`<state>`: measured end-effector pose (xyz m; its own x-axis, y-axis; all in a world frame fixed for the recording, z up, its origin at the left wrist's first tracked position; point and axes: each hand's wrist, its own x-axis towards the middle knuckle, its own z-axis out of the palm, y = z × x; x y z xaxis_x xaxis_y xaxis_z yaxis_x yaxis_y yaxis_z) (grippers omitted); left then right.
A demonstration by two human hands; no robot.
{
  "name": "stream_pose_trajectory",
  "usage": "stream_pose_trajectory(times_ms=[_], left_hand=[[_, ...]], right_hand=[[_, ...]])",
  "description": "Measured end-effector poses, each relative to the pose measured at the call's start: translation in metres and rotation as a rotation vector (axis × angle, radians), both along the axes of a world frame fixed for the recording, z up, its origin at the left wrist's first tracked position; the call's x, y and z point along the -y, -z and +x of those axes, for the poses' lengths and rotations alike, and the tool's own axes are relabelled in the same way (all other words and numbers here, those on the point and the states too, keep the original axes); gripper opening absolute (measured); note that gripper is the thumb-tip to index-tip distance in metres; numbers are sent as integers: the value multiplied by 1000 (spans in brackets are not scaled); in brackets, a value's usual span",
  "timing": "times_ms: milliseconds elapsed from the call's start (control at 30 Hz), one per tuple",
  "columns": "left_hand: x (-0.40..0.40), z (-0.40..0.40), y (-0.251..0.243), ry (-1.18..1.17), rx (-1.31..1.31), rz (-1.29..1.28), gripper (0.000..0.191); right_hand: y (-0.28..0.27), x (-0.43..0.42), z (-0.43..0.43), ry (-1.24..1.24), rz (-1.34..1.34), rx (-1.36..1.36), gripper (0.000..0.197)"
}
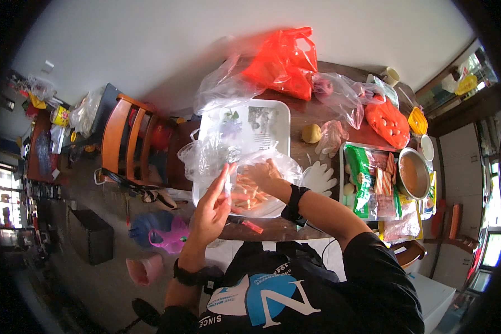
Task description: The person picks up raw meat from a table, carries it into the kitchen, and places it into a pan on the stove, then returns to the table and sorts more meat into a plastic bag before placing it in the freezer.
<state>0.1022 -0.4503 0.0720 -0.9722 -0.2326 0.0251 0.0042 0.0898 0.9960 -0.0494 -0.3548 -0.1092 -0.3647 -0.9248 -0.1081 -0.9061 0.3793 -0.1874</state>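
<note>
A clear plastic bag (290,162) lies spread over a white tray (200,193), with many orange-brown, stick-like food pieces (247,193) inside. My left hand (212,211) is at the bag's left side, fingers straight and pointing away from me, palm turned toward the food; it seems to touch the plastic. My right hand (267,174) reaches into the bag's mouth above the pieces. Its fingers are bent down, and the tips are hidden, so I cannot tell whether they grip a piece. A white glove (318,178) rests beside the tray, near my right wrist.
Right of the bag, a metal tray (341,200) holds packaged meat (361,183) and a metal bowl (413,173) of brownish liquid. A yellow-brown fruit (311,133) and red bags (290,62) sit farther back. A red-handled tool (252,226) lies near the table's front edge. A wooden chair (112,137) stands left.
</note>
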Motion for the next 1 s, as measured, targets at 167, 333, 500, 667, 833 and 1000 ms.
stream_pose_trajectory(times_ms=[167,333,500,667,833,1000], left_hand=[[4,3,1,4,-9,-6,66],[8,5,2,-7,-9,7,65],[10,1,5,19,-9,17,65],[3,-5,10,-16,-29,57,59],[6,-7,9,-47,-5,-8,61],[-7,-21,8,-10,-3,-15,62]], right_hand=[[45,-10,-7,139,-481,1434,37],[54,-9,-3,147,-466,1447,38],[-46,-16,2,414,-357,1479,30],[-75,-67,2,57,-269,185,29],[-133,-177,-14,652,-1084,993,23],[-36,-350,-22,1193,-494,-211,31]])
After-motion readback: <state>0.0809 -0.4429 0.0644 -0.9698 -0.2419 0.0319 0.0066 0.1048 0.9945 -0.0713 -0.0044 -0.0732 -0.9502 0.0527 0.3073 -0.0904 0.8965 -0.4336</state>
